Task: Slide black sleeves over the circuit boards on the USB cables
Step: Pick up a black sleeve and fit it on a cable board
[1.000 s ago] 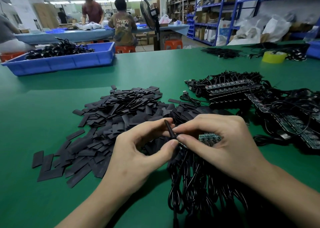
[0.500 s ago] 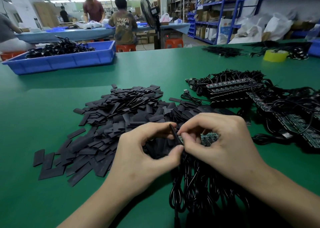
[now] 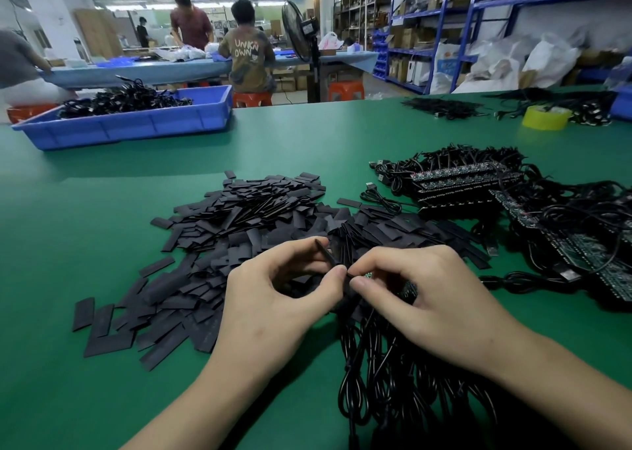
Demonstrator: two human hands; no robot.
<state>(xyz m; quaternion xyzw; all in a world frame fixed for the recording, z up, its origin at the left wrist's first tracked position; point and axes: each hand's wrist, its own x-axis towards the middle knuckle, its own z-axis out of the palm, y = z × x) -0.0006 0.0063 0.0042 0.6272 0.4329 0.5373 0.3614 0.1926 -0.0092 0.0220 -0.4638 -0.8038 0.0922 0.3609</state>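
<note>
Sleeve (image 3: 326, 252) edge-on beside circuit board (image 3: 368, 274)

Single head camera, wide-angle, forward-down, close over green table (image 3: 85, 231).

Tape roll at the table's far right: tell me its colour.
Yellow. The tape roll shows best in the head view.

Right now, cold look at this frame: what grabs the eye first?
The two hands at near centre: the left hand pinches a black sleeve right beside the small green circuit board held by the right hand, above a bundle of black cables. Behind them a heap of loose black sleeves sprawls across the green table, with stacked circuit boards to its right. A blue bin of cables sits far left.
</note>
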